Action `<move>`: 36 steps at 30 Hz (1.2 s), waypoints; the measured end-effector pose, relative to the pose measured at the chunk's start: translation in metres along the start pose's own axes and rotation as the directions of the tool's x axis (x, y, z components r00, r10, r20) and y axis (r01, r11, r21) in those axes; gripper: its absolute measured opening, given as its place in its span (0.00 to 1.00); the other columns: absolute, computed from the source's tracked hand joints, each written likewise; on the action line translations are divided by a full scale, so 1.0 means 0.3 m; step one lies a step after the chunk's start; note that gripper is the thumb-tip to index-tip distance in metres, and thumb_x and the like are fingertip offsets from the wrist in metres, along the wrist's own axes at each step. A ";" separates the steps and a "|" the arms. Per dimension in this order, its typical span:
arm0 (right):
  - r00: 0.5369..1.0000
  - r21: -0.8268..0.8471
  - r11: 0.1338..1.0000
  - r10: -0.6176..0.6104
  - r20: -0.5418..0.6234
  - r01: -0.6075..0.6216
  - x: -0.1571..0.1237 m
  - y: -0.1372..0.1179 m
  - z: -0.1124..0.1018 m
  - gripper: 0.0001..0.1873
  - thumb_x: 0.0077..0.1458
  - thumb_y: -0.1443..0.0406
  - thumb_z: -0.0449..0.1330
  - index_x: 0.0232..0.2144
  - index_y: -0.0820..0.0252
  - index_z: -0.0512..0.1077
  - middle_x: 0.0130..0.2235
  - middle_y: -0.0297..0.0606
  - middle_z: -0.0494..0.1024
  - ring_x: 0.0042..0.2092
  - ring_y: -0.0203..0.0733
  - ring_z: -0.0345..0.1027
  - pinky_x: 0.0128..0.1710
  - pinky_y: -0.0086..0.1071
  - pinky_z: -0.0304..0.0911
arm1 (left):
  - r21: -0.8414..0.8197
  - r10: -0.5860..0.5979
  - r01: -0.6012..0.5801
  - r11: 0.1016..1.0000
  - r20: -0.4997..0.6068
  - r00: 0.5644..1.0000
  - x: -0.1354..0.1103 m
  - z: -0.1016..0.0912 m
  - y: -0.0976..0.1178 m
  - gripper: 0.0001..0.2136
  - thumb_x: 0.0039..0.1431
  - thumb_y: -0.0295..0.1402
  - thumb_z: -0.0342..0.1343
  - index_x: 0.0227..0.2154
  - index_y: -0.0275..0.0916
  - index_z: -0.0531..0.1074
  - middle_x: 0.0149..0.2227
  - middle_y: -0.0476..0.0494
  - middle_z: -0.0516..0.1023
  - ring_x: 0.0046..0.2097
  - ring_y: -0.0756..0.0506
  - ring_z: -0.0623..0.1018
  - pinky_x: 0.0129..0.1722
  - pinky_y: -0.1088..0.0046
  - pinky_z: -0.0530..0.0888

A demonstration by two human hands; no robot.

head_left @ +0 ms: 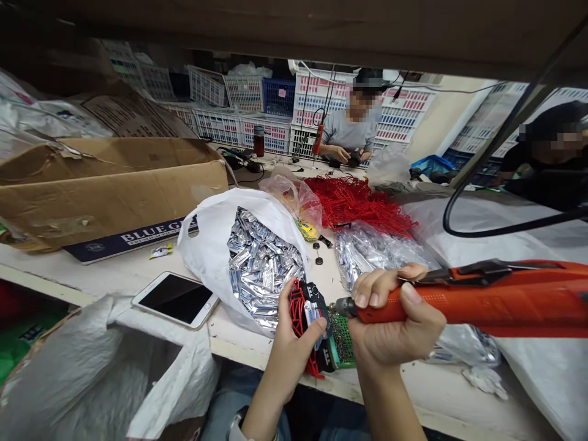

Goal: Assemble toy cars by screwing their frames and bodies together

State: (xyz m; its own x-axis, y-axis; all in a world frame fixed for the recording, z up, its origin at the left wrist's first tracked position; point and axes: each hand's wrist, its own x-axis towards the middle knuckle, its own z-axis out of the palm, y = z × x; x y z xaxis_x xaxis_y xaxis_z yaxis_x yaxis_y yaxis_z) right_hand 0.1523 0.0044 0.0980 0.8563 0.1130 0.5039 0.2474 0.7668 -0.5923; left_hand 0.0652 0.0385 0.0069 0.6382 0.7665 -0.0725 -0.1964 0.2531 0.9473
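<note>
Orange and slim, the electric screwdriver [482, 303] sits firmly in the right hand [395, 321], fingers closed round its barrel, its long axis running almost level with the metal tip pointing left. That tip is just beside a black unit [309, 324] trailing red wires, which the left hand [291, 361] grips above the table [110, 269], next to a green circuit board [340, 343].

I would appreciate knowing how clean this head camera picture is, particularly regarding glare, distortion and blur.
In the head view, the silver foil sachets glare, the wide lens curves the bench edge, and the face of the co-worker opposite is pixelated.
</note>
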 end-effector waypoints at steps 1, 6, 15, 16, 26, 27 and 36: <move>1.000 -0.004 1.000 0.001 0.003 -0.001 0.000 0.002 0.000 0.05 0.47 0.66 0.57 0.31 0.57 0.69 0.15 0.24 0.61 0.16 0.35 0.52 0.18 0.27 0.53 | -0.001 -0.001 0.001 1.000 0.002 1.000 -0.001 0.001 0.001 0.37 0.59 0.39 0.62 0.68 0.46 0.51 0.73 0.41 0.56 0.74 0.39 0.55 0.71 0.61 0.57; 1.000 -0.014 1.000 0.008 0.027 -0.008 -0.001 0.013 0.000 0.04 0.47 0.65 0.58 0.30 0.57 0.67 0.15 0.23 0.61 0.16 0.34 0.52 0.18 0.27 0.52 | 0.034 -0.007 0.007 0.999 -0.020 1.000 -0.005 0.003 0.006 0.36 0.59 0.38 0.61 0.67 0.46 0.53 0.72 0.41 0.59 0.73 0.37 0.56 0.71 0.57 0.58; 0.999 0.011 1.000 0.025 0.037 -0.025 -0.007 0.026 -0.018 0.04 0.48 0.65 0.58 0.30 0.57 0.67 0.15 0.23 0.60 0.16 0.34 0.53 0.18 0.27 0.52 | 0.092 -0.013 0.014 0.996 -0.007 1.000 -0.011 0.007 0.012 0.35 0.60 0.37 0.60 0.67 0.46 0.54 0.72 0.41 0.60 0.73 0.37 0.58 0.71 0.58 0.58; 0.999 0.010 0.999 0.031 0.035 -0.031 -0.005 0.025 -0.017 0.04 0.48 0.65 0.58 0.30 0.57 0.67 0.15 0.24 0.60 0.16 0.35 0.53 0.18 0.27 0.52 | 0.091 -0.009 0.009 0.996 -0.002 1.000 -0.011 0.007 0.011 0.35 0.60 0.37 0.60 0.67 0.46 0.54 0.71 0.41 0.60 0.73 0.37 0.59 0.71 0.57 0.58; 1.000 -0.286 0.958 -0.002 0.024 0.009 0.101 -0.064 -0.108 0.09 0.47 0.64 0.65 0.32 0.61 0.73 0.17 0.28 0.66 0.18 0.36 0.59 0.19 0.28 0.56 | -0.117 -0.038 0.036 0.993 -0.019 0.999 0.001 -0.004 -0.008 0.38 0.59 0.44 0.63 0.69 0.51 0.52 0.72 0.44 0.60 0.72 0.37 0.61 0.72 0.56 0.55; 0.999 -0.384 0.923 0.027 0.018 -0.018 0.114 -0.072 -0.133 0.12 0.47 0.62 0.68 0.33 0.62 0.73 0.18 0.29 0.68 0.19 0.36 0.60 0.20 0.28 0.58 | -0.168 -0.042 0.039 0.985 -0.019 0.999 0.002 -0.005 -0.009 0.37 0.60 0.45 0.61 0.68 0.52 0.53 0.72 0.45 0.61 0.72 0.38 0.61 0.72 0.56 0.55; 0.983 -0.603 0.787 0.025 -0.181 -0.131 0.161 -0.044 -0.302 0.23 0.44 0.55 0.71 0.40 0.58 0.72 0.37 0.33 0.78 0.39 0.42 0.71 0.40 0.33 0.64 | -0.427 -0.080 0.050 0.903 -0.053 0.995 -0.007 0.000 0.012 0.40 0.59 0.43 0.65 0.69 0.57 0.49 0.67 0.45 0.69 0.65 0.42 0.72 0.67 0.63 0.65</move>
State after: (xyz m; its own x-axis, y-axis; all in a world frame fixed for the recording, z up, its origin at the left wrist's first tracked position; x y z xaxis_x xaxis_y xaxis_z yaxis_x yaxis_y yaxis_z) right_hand 0.2316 -0.0577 0.0733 0.9301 0.0164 0.3669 0.3557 0.2078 -0.9112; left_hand 0.0631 0.0379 0.0106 0.6116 0.7738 -0.1647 -0.4634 0.5191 0.7182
